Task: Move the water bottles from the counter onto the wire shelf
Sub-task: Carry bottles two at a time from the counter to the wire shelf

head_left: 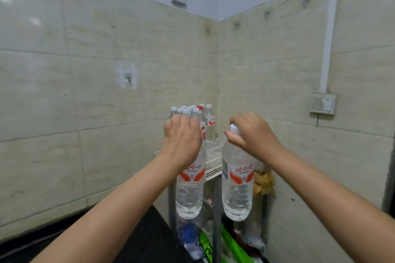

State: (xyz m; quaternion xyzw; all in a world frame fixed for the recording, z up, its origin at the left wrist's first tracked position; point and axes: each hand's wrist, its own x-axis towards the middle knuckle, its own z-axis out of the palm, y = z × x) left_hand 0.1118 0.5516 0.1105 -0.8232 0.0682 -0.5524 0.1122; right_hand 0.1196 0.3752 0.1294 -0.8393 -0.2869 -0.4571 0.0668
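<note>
While both arms are reaching out toward the tiled corner, the left hand (pixel 181 139) is gripping the top of a clear plastic water bottle with a red-and-white label (pixel 190 186), its fingers curled over the neck so the cap is hidden, and the right hand (pixel 252 134) is pinching the white-capped neck of a second clear labelled water bottle (pixel 237 186). Both bottles are hanging upright in the air, just in front of the white wire shelf (pixel 213 156) and apart from each other. A cluster of white-capped bottles (pixel 192 111) is already standing at the shelf's back left, crowding that corner (one red cap is showing among them). Below the shelf, a yellowish bundle (pixel 264 181), green packaging (pixel 230 245) and a blue-tinted bag (pixel 189 235) are sitting beside the dark counter edge (pixel 149 237). A grimy wall switch (pixel 322 102) is hanging on the right wall.
</note>
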